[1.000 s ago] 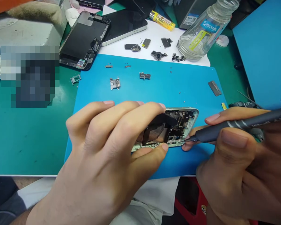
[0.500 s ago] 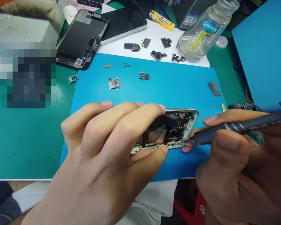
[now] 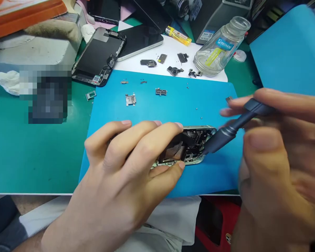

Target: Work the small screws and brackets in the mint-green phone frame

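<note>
My left hand (image 3: 128,175) is closed around the sides of an opened phone body (image 3: 196,159), its fingers over the top edge and the thumb along the lower one. The phone is tilted, its inner boards and pale green frame showing at the right end. A dark screwdriver (image 3: 223,136) is in my right hand (image 3: 273,154), between thumb and index finger, with some motion blur. Its lower end reaches the phone's right end; the tip is too dark to make out. Beyond the phone lie a metal card reader (image 3: 130,100), a small metal module (image 3: 161,91) and tiny screws (image 3: 196,109).
Under the work is a blue mat (image 3: 107,112). Behind it are a removed phone screen (image 3: 99,52), another phone (image 3: 139,42), a camera module (image 3: 175,71), a glass jar (image 3: 217,52) and a yellow tube (image 3: 178,36). A SIM tray (image 3: 90,95) lies left of the mat.
The screwdriver has swung steeper, its rear end now higher and further left. My right hand's fingers have lifted and spread from the phone's corner. My left hand keeps its hold.
</note>
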A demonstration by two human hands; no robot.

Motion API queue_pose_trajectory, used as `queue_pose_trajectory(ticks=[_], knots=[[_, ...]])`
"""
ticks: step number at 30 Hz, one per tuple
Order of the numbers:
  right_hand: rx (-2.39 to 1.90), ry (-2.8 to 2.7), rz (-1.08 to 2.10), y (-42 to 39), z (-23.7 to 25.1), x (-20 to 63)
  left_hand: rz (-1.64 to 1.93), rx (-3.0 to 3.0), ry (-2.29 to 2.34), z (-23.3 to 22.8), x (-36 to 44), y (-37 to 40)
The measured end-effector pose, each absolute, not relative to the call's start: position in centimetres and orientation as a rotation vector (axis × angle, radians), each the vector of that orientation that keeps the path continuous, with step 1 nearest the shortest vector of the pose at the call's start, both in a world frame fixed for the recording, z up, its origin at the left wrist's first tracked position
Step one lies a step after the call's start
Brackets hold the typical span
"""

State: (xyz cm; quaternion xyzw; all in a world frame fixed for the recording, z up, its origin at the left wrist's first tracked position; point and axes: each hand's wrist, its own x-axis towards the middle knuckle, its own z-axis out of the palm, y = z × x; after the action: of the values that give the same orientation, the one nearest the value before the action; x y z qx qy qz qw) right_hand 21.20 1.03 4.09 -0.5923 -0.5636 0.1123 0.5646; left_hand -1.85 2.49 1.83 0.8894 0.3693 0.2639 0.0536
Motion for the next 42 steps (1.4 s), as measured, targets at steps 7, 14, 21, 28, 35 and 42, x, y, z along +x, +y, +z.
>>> queue_pose_trajectory(ticks=[7, 14, 21, 28, 35, 42], knots=[[-1.210, -1.425, 0.290, 2.8, 3.9, 22.2, 0.731, 2.726, 1.075, 2.3, -2.1, 2.6], [-1.165, -1.444, 0.404, 3.1, 3.9, 22.2, 0.878, 2.699, 1.026, 2.0, -1.8, 3.0], [-1.181, -1.409, 0.411, 3.2, 3.7, 22.1, 0.863, 2.680, 0.992, 2.3, -1.7, 3.2], [-1.178, -1.396, 0.357, 3.0, 3.4, 22.3, 0.927, 2.644, 0.974, 1.9, -1.5, 3.1], [-1.179, -1.389, 0.480, 2.7, 3.4, 22.5, 0.893, 2.654, 0.920, 1.2, -2.2, 3.1], [-1.253, -1.430, 0.376, 2.6, 3.1, 22.1, 0.901, 2.557, 0.954, 0.7, -2.2, 2.9]])
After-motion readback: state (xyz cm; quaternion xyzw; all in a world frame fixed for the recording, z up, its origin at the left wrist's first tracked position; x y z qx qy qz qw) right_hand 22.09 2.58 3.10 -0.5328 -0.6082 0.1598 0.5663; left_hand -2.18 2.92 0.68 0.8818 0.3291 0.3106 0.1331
